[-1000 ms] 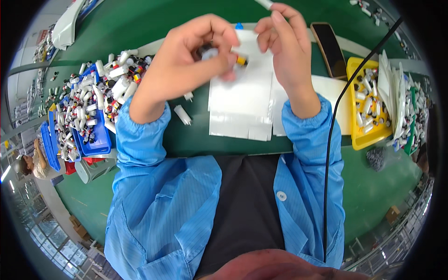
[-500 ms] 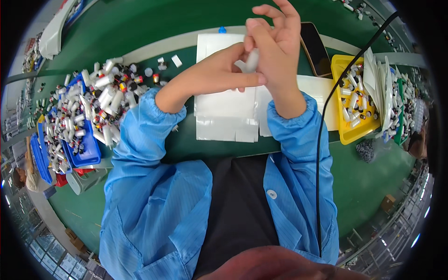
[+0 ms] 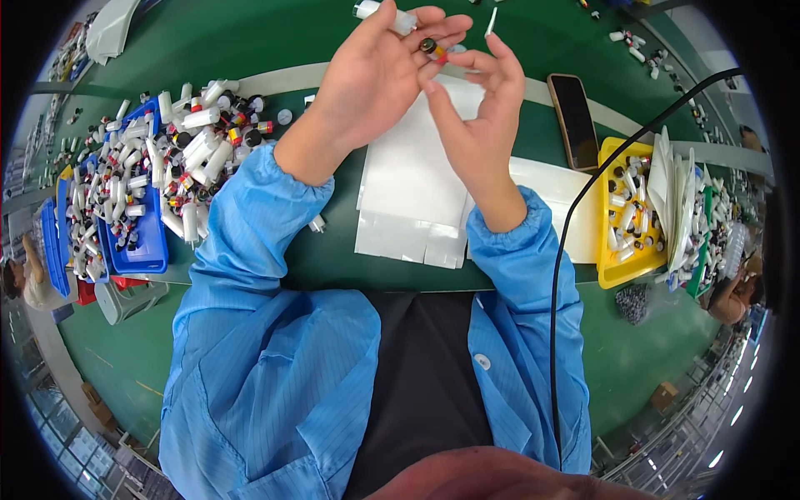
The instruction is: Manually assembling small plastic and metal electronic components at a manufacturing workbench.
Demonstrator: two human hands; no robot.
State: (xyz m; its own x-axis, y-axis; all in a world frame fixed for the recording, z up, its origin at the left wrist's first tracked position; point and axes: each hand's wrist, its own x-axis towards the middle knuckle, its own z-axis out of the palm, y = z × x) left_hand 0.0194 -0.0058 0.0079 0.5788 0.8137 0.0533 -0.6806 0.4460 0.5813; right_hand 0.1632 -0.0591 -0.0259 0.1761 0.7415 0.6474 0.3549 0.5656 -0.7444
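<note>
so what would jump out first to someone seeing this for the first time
Two bare hands meet at top centre: the left hand grips a white tube and pinches a small dark cap, beside the right hand. At left, a heap of white tubes spills over a blue tray; a yellow tray sits at right.

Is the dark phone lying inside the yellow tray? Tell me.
No. The phone lies flat on the green table, just left of the yellow tray, which holds small tubes instead.
</note>
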